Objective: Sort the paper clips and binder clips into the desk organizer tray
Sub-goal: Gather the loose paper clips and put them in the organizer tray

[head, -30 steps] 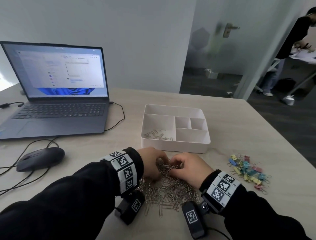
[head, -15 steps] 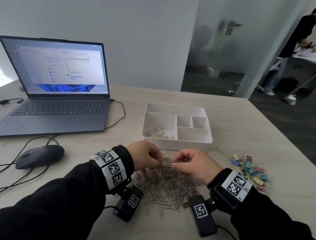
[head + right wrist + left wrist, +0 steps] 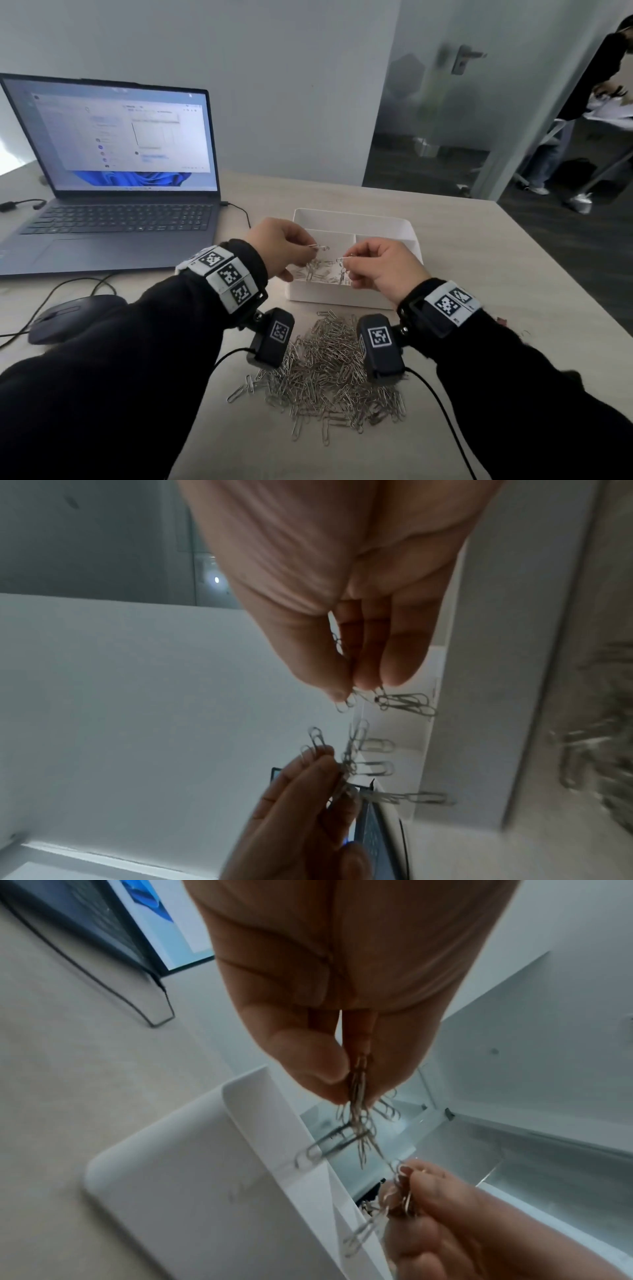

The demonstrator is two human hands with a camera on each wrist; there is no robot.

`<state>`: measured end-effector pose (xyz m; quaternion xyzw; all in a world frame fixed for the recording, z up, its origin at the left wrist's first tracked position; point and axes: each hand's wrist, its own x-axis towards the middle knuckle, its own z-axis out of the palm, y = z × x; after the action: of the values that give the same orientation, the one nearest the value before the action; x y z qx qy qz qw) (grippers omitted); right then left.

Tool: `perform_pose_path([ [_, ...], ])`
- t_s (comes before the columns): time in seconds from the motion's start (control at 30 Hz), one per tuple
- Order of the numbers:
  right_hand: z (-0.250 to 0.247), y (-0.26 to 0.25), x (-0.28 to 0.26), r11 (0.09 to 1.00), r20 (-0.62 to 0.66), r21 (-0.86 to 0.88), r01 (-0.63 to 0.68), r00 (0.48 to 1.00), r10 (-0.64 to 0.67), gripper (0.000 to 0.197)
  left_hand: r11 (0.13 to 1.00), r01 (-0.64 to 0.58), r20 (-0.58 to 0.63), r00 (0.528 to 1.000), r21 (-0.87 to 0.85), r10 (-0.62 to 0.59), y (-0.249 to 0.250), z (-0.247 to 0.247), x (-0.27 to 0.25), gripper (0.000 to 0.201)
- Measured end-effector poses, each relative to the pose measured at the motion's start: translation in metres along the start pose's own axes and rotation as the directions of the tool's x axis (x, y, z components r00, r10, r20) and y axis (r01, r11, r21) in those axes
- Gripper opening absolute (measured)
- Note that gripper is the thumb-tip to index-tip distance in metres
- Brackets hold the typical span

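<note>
metal paper clips (image 3: 322, 247) pinched over tray (image 3: 404, 226).

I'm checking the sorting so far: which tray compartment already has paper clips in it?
The large near-left compartment, below both hands; loose paper clips lie on its floor. The visible parts of the others look bare.

an open laptop (image 3: 113, 192) sits at the far left of a pale wood-look table (image 3: 496, 274), its screen lit with a white window over a blue wallpaper. a thin black cable (image 3: 239, 210) runs from its right edge. a dark computer mouse (image 3: 73, 317) lies nearer, at the left, with black cords (image 3: 61, 291) looping beside it. beyond the table stands a grey wall (image 3: 274, 85) and a frosted glass door with a metal handle (image 3: 460, 58). at far right, a person in dark clothes (image 3: 596, 78) stands at another table.
</note>
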<state>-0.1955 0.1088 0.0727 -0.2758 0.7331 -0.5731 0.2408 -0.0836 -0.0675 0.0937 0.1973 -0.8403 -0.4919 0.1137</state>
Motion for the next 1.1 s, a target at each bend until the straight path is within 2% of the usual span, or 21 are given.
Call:
perform_pose_path([
  [0.17, 0.013, -0.001, 0.023, 0.989, -0.085, -0.150, 0.002, 0.996, -0.015, 0.003, 0.999, 0.047, -0.109, 0.993, 0.020, -0.045, 0.002, 0.007, 0.023, 0.002],
  [0.37, 0.019, 0.007, 0.031, 0.948, -0.095, -0.318, -0.018, 0.995, -0.013, 0.012, 0.990, 0.098, -0.098, 0.991, 0.104, -0.088, -0.006, 0.016, 0.028, 0.009],
  [0.67, 0.010, 0.010, 0.014, 0.946, -0.081, -0.322, 0.033, 0.995, -0.062, 0.014, 0.987, 0.090, -0.059, 0.995, 0.132, -0.083, -0.007, 0.011, 0.008, 0.011],
  [0.8, 0.002, 0.011, -0.020, 0.957, -0.067, -0.284, 0.056, 0.995, -0.079, 0.008, 0.995, 0.099, -0.043, 0.994, 0.031, -0.097, -0.015, 0.007, -0.016, 0.009],
  [0.97, -0.013, 0.026, -0.073, 0.930, 0.041, -0.362, -0.060, 0.996, 0.080, 0.011, 0.977, 0.197, 0.057, 0.980, -0.075, -0.193, -0.033, -0.005, -0.057, 0.012],
  [1.1, -0.027, 0.046, -0.097, 0.875, 0.051, -0.460, -0.152, 0.979, 0.196, 0.032, 0.949, 0.314, 0.060, 0.948, -0.014, -0.313, -0.054, -0.011, -0.080, 0.016],
])
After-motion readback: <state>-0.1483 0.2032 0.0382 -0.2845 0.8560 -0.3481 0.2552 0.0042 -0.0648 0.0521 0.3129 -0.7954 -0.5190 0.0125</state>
